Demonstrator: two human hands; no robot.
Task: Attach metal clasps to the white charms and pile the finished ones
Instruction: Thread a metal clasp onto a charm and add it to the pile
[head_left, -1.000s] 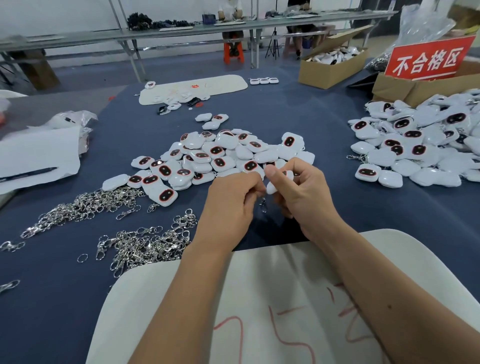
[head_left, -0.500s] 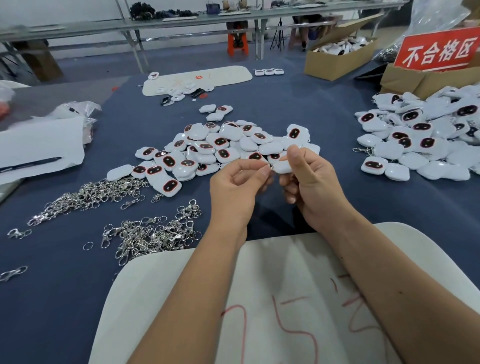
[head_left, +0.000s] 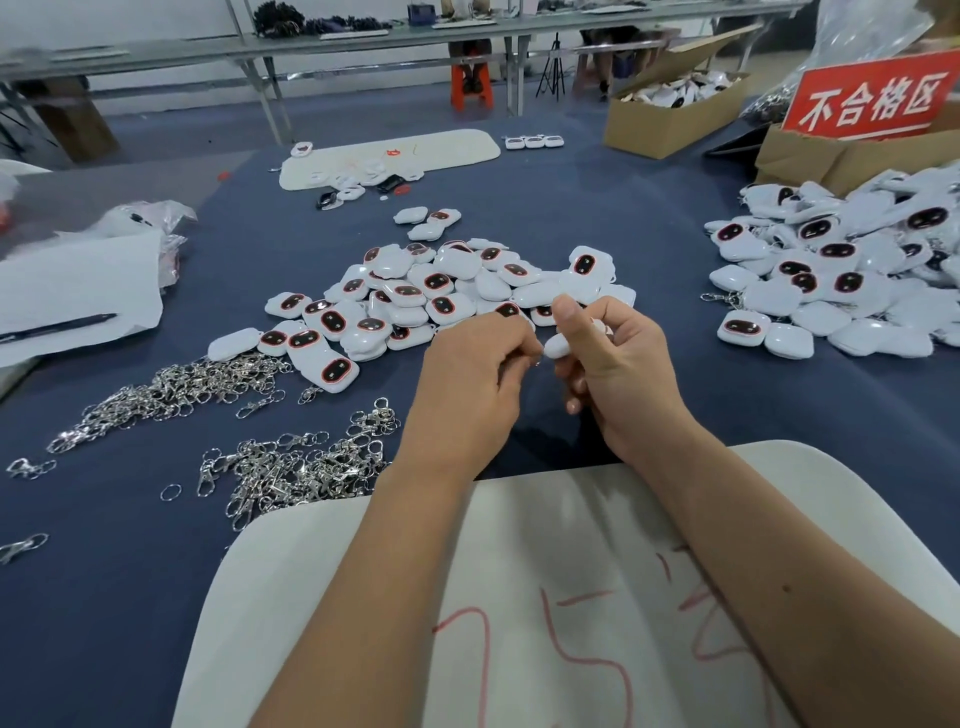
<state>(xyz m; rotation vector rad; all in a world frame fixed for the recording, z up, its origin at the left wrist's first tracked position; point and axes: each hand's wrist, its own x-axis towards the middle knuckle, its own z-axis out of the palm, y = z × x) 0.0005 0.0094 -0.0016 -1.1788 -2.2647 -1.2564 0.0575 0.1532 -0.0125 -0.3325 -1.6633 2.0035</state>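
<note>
Head view: right hand (head_left: 618, 374) is gripping a white charm (head_left: 557, 345) above the tabletop (head_left: 571, 208); left hand (head_left: 470, 387) fingers are pinching, likely a clasp. Attaching step. Next: drop it on the finished pile (head_left: 841, 275) at 2 o'clock.

**Where things lie on the table**

The hands meet mid-table: the left hand (head_left: 470, 384) just left of the right hand (head_left: 618, 374), a charm (head_left: 558, 345) between them. Behind them spreads the loose charm heap (head_left: 431, 296). Left of the hands lie the clasps (head_left: 291, 467). Far right sits a second charm pile (head_left: 841, 275), apparently with clasps on. A sign (head_left: 872, 98) stands behind it, on a box.
</note>
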